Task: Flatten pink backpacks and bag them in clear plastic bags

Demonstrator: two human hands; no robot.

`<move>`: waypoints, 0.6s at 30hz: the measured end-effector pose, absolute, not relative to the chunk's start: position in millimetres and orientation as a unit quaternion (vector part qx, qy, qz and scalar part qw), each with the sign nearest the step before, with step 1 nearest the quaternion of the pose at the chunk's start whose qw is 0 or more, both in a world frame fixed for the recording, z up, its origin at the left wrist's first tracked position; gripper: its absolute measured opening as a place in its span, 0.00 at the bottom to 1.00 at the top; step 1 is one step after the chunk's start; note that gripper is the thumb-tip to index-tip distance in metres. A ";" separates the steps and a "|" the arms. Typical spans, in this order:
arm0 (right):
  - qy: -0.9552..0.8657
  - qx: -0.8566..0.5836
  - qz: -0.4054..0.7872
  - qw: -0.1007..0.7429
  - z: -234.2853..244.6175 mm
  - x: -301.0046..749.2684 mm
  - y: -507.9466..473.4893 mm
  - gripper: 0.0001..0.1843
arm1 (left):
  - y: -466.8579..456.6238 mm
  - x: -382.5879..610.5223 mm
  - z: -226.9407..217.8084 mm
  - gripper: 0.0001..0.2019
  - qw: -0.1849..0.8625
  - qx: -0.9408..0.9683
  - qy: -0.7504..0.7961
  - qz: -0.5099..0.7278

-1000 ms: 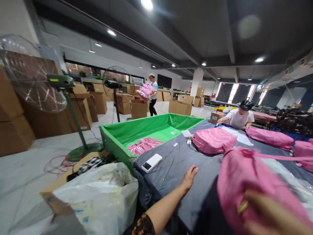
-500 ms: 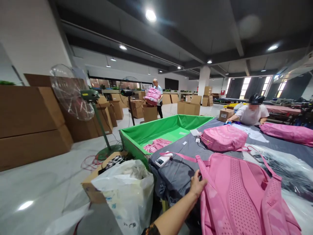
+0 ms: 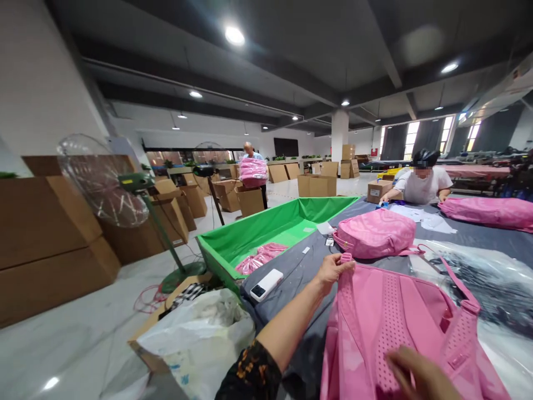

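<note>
A pink backpack (image 3: 395,316) lies back-side up on the grey table (image 3: 300,272) right in front of me. My left hand (image 3: 333,269) is closed on the top handle of this backpack at its far edge. My right hand (image 3: 420,378) hovers low over the near part of the backpack, blurred, with its fingers loosely spread. A second pink backpack (image 3: 375,233) lies just beyond, and a third (image 3: 487,212) lies at the far right.
A white phone (image 3: 266,284) lies near the table's left edge. A green bin (image 3: 266,230) holds wrapped pink packs. A person in white sits across the table; another carries pink packs by cardboard boxes. A fan (image 3: 108,180), a white bag (image 3: 200,339) and clear plastic (image 3: 491,278) are nearby.
My left hand moved from the backpack's side strap up to its top handle and closed on it. My right hand came into view over the backpack. The view shifted slightly.
</note>
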State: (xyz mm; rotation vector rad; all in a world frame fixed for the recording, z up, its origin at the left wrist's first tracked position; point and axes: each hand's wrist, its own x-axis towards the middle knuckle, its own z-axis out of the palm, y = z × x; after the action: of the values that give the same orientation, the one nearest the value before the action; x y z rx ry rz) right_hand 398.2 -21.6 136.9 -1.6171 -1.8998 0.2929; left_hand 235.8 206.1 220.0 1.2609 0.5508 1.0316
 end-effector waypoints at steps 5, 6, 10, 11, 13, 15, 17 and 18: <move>-0.742 -0.564 -0.002 0.363 204.8 408.5 87.0 0.28 | 182.5 212.7 228.8 0.33 0.671 0.578 0.228 0.406; -0.765 -0.538 0.002 0.354 215.8 404.0 108.0 0.31 | 181.1 210.1 230.8 0.34 0.671 0.582 0.225 0.401; -0.800 -0.502 0.040 0.326 228.8 385.0 160.0 0.14 | 184.7 200.2 235.4 0.33 0.642 0.607 0.244 0.401; -0.803 -0.501 0.052 0.319 224.3 382.6 163.0 0.10 | 187.2 197.7 234.6 0.32 0.633 0.610 0.254 0.404; -0.806 -0.502 0.075 0.305 209.9 381.4 158.6 0.07 | 192.9 195.3 230.7 0.30 0.621 0.612 0.266 0.411; -0.801 -0.512 0.089 0.296 194.1 385.6 144.6 0.06 | 199.0 200.0 225.3 0.29 0.622 0.609 0.267 0.414; -0.780 -0.543 0.080 0.300 182.7 394.8 126.3 0.06 | 204.4 213.9 220.7 0.30 0.629 0.609 0.261 0.407; -0.763 -0.565 0.067 0.306 179.5 400.7 116.5 0.07 | 206.3 223.9 219.0 0.31 0.633 0.610 0.255 0.402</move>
State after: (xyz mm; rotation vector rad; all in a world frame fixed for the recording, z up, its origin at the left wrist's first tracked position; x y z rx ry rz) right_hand 400.7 116.5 179.5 -1.4946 -2.0203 0.1776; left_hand 223.9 206.3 219.0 1.3964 0.5842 0.9187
